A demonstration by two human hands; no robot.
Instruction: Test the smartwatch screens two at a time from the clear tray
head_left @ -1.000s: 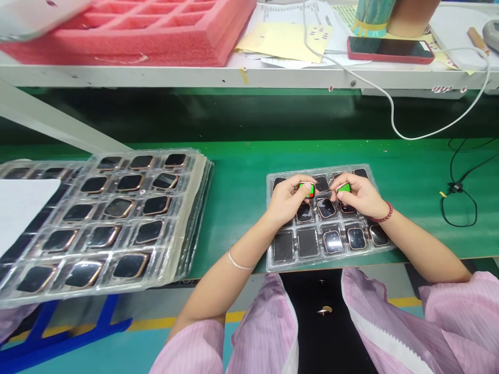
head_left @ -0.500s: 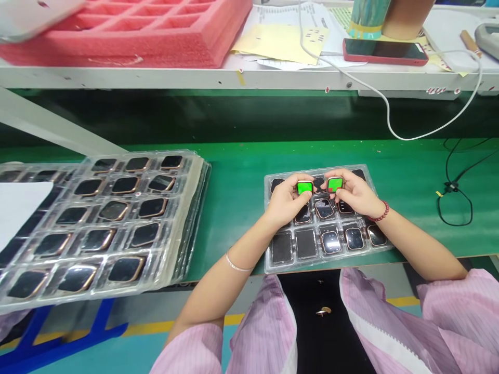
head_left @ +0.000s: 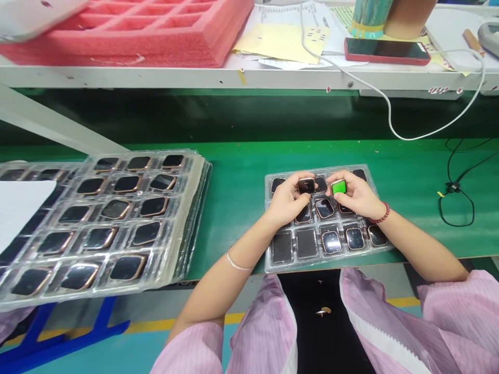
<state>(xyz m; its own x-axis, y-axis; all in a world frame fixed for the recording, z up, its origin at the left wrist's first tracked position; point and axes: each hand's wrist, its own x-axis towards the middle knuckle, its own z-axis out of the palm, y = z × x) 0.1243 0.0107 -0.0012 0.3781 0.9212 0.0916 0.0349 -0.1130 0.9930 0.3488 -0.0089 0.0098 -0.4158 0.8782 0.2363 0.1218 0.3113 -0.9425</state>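
A clear plastic tray (head_left: 273,265) with rows of square watch bodies lies on the green belt in front of me. My left hand (head_left: 286,200) holds a watch body (head_left: 306,185) with a dark screen over the tray's far row. My right hand (head_left: 356,197) holds a second watch body (head_left: 339,187) whose screen glows green, close beside the first. Several pockets in the near row hold watch bodies (head_left: 331,241), and two near-left pockets look dark and flat.
A stack of clear trays (head_left: 117,218) full of watch bodies sits at left, with a white sheet (head_left: 19,208) on it. On the white shelf behind are a pink foam tray (head_left: 156,31), papers (head_left: 284,41), a red phone (head_left: 385,49) and a white cable (head_left: 390,114). Black wire (head_left: 456,197) lies at right.
Both hands tilted their watch bodies, showing green screens half a second ago. Now the left one's screen is dark and the right one still glows green. The hands stayed over the tray.
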